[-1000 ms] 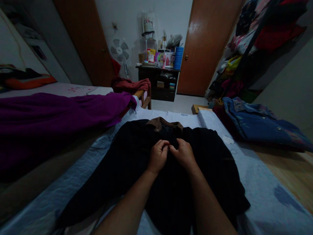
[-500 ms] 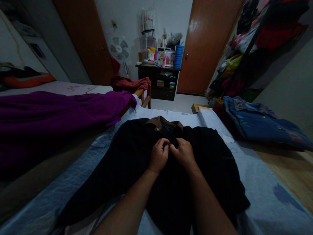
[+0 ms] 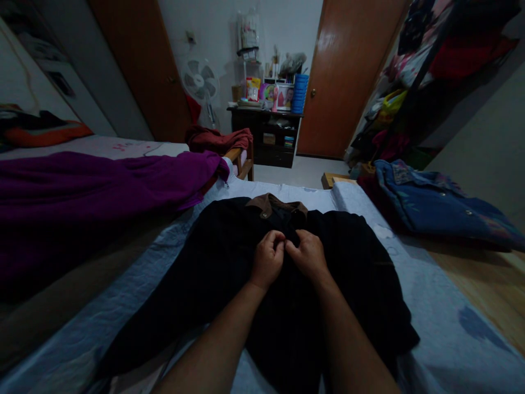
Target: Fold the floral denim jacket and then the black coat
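A black jacket [image 3: 221, 257] with a brown collar [image 3: 266, 206] lies spread on the bed, its collar away from me and its sleeves out to both sides. My left hand [image 3: 268, 260] is closed on the jacket's front just below the collar, thumb and fingers pinched together. Close beside it, nearly touching, my right hand [image 3: 308, 254] also pinches the front of the jacket. The dark cloth between the fingertips is too dim to make out in detail.
Purple cloth [image 3: 102, 180] covers the left side. Folded denim clothing [image 3: 443, 202] lies at the right. Beyond the light blue bed sheet [image 3: 443, 328] stand a dark cabinet [image 3: 262, 137], a white fan [image 3: 200, 81] and a wooden door [image 3: 348, 76]. Clothes hang at the upper right.
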`<state>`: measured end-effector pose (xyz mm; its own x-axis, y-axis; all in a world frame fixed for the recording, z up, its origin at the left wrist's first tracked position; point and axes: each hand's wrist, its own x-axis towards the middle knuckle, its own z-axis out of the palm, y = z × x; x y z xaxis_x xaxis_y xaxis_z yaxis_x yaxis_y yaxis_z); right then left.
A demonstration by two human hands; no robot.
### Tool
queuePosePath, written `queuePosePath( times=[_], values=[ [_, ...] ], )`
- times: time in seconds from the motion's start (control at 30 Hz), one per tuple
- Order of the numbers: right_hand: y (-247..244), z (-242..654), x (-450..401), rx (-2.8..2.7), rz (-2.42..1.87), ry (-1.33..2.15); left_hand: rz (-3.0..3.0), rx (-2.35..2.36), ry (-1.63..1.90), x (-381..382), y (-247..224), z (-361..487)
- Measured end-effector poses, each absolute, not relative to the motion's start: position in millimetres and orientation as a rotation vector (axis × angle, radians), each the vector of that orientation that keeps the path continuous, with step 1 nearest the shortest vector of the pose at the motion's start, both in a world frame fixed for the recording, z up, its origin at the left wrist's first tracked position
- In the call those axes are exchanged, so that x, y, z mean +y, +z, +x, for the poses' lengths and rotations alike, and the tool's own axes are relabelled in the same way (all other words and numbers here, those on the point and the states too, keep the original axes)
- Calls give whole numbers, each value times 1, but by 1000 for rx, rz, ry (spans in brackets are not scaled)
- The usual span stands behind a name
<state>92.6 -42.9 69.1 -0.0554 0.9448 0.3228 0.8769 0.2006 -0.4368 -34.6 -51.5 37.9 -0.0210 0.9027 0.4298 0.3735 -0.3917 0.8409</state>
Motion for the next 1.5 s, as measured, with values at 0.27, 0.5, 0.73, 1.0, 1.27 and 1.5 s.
queuePosePath(
  times=[0.27,0.5,0.73,1.0,1.27,1.5],
  values=[
    [69,93,-43,-1936,-1671,188,1759,1316,1405,-51,36,-34],
    [68,93,-42,-1933,-1646,187,1751,1309,1401,-51,34,-34],
    [69,92,-43,-1925,-1643,198,1807,1326,1426,-53,40,-34],
    [70,92,-43,-1918,-1655,233,1808,1329,1421,-53,39,-34],
    [69,95,-42,-1797,-1572,383,1770,1356,1422,-54,40,-34],
    [71,97,-42,-1677,-1454,505,1750,1447,1328,-54,41,-32]
  ],
)
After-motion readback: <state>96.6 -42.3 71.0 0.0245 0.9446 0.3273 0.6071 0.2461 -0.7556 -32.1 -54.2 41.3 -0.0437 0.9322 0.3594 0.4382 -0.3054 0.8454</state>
